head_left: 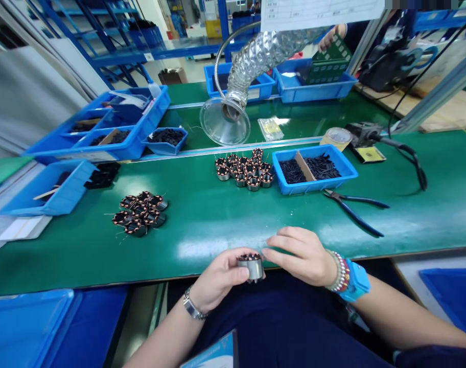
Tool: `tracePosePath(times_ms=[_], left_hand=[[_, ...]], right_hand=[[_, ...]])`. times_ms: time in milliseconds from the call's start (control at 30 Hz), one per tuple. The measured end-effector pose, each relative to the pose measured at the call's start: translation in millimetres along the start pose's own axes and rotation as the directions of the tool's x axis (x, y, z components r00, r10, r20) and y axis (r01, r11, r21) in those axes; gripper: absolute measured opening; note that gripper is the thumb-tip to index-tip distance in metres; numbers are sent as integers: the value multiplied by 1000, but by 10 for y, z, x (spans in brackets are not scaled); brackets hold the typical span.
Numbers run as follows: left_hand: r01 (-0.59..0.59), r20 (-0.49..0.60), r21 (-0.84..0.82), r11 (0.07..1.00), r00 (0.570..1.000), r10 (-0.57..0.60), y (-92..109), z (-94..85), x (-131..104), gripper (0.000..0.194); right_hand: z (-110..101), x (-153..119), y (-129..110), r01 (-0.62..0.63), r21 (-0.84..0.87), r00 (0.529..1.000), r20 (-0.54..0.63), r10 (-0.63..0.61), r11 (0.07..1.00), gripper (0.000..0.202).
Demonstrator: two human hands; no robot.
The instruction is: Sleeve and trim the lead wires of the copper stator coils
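Observation:
My left hand (224, 275) is closed around a motor stator (250, 267), a metal ring with copper windings, held upright at the table's front edge. Just right of it is my right hand (300, 255), its fingers stretched out and slightly apart towards the stator's top. Its thumb is hidden, and I cannot tell whether a fingertip touches the stator. Farther back on the green table (202, 214) stands a cluster of similar stators (244, 169). Another group of stators (140, 212), with thin wire ends sticking out, sits to the left.
A blue divided bin (315, 188) holds short black pieces. Cutting pliers (355, 209) lie with handles spread beside it. A fume extraction hood (225, 122) hangs over the table's middle. Blue trays (137, 138) stand at left. Across the table, another person's hand (332, 37) holds a green panel.

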State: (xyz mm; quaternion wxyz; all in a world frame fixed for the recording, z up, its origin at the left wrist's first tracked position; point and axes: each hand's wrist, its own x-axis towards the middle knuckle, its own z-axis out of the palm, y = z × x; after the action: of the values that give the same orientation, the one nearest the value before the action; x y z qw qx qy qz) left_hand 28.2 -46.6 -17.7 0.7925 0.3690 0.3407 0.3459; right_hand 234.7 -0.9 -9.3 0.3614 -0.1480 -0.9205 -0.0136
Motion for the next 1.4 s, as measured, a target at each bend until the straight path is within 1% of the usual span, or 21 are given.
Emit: tracePosePath(times_ms=[133, 200, 267, 300, 367, 433, 500, 567, 633, 700, 767, 833, 933, 1000, 1033, 1100, 1167, 1233, 1300, 1333, 1400], left_hand=[[12, 34, -56, 998, 999, -10, -26, 28, 13, 46], [-17, 18, 99, 995, 1000, 15, -14, 29, 6, 46], [-147, -6, 430, 891, 986, 166, 7, 26, -3, 43], [-240, 13, 621, 746, 955, 296, 17, 23, -5, 40], [-356, 152, 888, 290, 823, 547, 32, 11, -3, 32], [-328, 317, 938, -108, 696, 644, 37, -12, 6, 34], [-275, 373, 928, -252, 660, 652, 40, -43, 18, 37], [-286, 326, 943, -171, 687, 649, 46, -73, 25, 33], [-312, 232, 950, 13, 736, 636, 58, -89, 28, 34], [-312, 145, 932, 185, 788, 599, 73, -88, 25, 40], [-297, 92, 909, 294, 828, 553, 84, -74, 23, 42], [-294, 76, 890, 349, 850, 521, 87, -59, 23, 42], [-303, 86, 884, 356, 853, 515, 73, -47, 29, 43], [-327, 123, 897, 299, 832, 541, 52, -45, 36, 42], [-341, 154, 910, 235, 806, 572, 37, -45, 41, 40], [-337, 238, 941, 27, 717, 655, 5, -49, 51, 33], [-269, 322, 944, -193, 618, 717, -26, -58, 60, 33], [-203, 359, 933, -296, 569, 740, -49, -74, 69, 34], [-194, 335, 942, -273, 579, 744, -60, -92, 77, 32], [-198, 310, 951, -239, 595, 741, -61, -101, 80, 30], [-209, 257, 965, -159, 634, 730, -61, -113, 87, 29]], right_hand=[[10, 45, 17, 91, 48, 993, 73, -95, 995, 20], [47, 54, -31, -18, 169, 995, 100, 1, 985, 16], [97, 62, -106, -282, 352, 958, 151, 243, 893, 13], [124, 68, -143, -441, 450, 897, 213, 387, 777, 14], [175, 83, -198, -693, 597, 699, 417, 582, 405, 17], [206, 96, -216, -790, 613, 508, 624, 594, 31, 19], [208, 98, -205, -814, 574, 438, 706, 557, -87, 20], [184, 79, -183, -825, 549, 499, 591, 633, 137, 19], [151, 40, -165, -716, 440, 689, 328, 646, 541, 16], [126, -9, -151, -503, 226, 864, 124, 487, 834, 18], [117, -50, -141, -318, 56, 946, 80, 313, 947, 18], [119, -71, -134, -229, -33, 968, 96, 231, 973, 18], [142, -51, -144, -206, 6, 973, 110, 204, 978, 15], [172, -9, -171, -342, 167, 938, 117, 326, 925, 11], [190, 18, -189, -465, 289, 885, 152, 440, 837, 12], [227, 71, -225, -711, 538, 674, 339, 656, 453, 17], [253, 112, -247, -779, 624, 435, 603, 669, -57, 20], [258, 126, -247, -745, 580, 334, 751, 569, -329, 22], [242, 108, -235, -779, 586, 352, 703, 618, -223, 23], [231, 89, -227, -803, 594, 407, 604, 685, -48, 21], [214, 40, -214, -759, 526, 597, 323, 734, 385, 15]])
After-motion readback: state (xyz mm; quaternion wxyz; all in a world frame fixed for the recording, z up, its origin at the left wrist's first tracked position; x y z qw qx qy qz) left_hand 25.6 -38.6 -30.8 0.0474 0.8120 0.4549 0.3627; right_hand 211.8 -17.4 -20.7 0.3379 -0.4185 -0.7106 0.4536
